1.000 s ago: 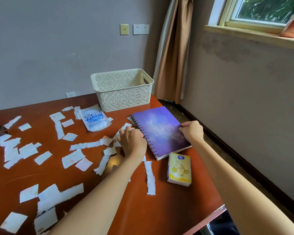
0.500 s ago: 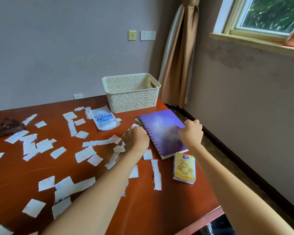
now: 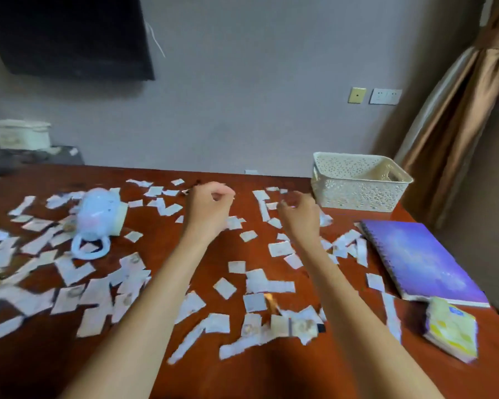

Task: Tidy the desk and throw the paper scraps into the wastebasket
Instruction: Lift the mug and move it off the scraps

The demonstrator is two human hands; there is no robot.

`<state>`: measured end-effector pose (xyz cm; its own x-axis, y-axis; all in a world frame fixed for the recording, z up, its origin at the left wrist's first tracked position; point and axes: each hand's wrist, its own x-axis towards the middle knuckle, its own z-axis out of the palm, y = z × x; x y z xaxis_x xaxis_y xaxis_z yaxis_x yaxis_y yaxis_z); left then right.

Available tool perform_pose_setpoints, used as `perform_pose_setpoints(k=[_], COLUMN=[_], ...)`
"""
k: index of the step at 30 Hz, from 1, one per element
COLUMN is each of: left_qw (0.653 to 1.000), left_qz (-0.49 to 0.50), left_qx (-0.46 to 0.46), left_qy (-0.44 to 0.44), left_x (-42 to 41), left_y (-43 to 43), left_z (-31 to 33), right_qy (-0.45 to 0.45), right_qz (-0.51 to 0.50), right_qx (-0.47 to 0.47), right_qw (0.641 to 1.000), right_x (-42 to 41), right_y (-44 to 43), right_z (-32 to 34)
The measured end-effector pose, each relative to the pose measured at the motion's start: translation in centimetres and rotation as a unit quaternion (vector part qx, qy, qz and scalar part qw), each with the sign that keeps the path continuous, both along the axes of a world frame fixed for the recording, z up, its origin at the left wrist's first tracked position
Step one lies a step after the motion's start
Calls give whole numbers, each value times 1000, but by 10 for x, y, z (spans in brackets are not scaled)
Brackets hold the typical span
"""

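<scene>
Head view (only view; frame is motion-blurred).

Left hand [image 3: 211, 205] and right hand [image 3: 298, 214] hang above the desk [image 3: 257, 378], past its middle, toward my 12 o'clock. Grip, both sides: fingers curled in toward the palm, thumbs close to the fingertips. I cannot tell whether either grip has a scrap pinched inside; the blur hides it.

Paper scraps [image 3: 280, 249] are strewn over most of the desk. They lie thickest at my 9 to 10 o'clock, with a looser band beneath and between my wrists. The nearest pieces lie at 6 o'clock of each hand. A narrow strip [image 3: 261, 204] sits just at 9 o'clock of the right hand, long axis 12-to-6.

The wastebasket [image 3: 355, 194] is white lattice, upright at the desk's far right corner, at 2 o'clock of the right hand. The right hand is nearer; the left hand is well apart from it.

Judgement: the drop suits the right hand. Only flat scraps lie between it and the basket wall.

Surroundings:
- A purple notebook [image 3: 415, 260] lies at 4 o'clock of the right hand.
- A yellow tissue pack [image 3: 450, 332] sits just beside the notebook's near corner.
- A pale cup [image 3: 98, 214] lies on its side at 9 o'clock of the left hand, handle toward 6, with scraps all round it.

Judgement: gathering from the left side means working around that cup.
</scene>
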<state>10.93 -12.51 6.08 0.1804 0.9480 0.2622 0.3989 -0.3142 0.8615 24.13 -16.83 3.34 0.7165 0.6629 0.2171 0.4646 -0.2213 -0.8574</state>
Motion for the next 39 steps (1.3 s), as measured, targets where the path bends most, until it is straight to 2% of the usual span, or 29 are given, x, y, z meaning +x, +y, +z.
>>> perform_pose_setpoints(k=[4, 9, 14, 16, 19, 23, 28, 36, 39], left_qw=[997, 984, 969, 965, 962, 962, 960, 964, 966], left_qz=[79, 160, 165, 155, 120, 96, 83, 76, 91], left_qx=[-24, -77, -185, -211, -222, -181, -160, -177, -190], left_qy=[6, 13, 7, 25, 99, 180, 212, 183, 151], left_x=[-85, -163, -207, -215, -219, -219, -224, -225, -223], left_y=[15, 44, 83, 102, 125, 142, 160, 172, 178], left_z=[-8, -21, -34, -42, -54, -66, -75, -83, -78], right_qy=[49, 48, 39, 45, 107, 213, 286, 276, 318], right_qz=[100, 224, 273, 268, 237, 195, 203, 193, 173], right_qx=[-17, -57, -114, -134, -164, -201, -278, -288, -248], right_qw=[994, 972, 955, 953, 952, 936, 894, 897, 898], right_x=[-89, -173, -223, -228, -227, -223, -229, -246, -254], right_y=[37, 82, 130, 148, 171, 186, 186, 190, 191], right_z=[-8, -18, -18, -22, -32, -46, -53, -67, -65])
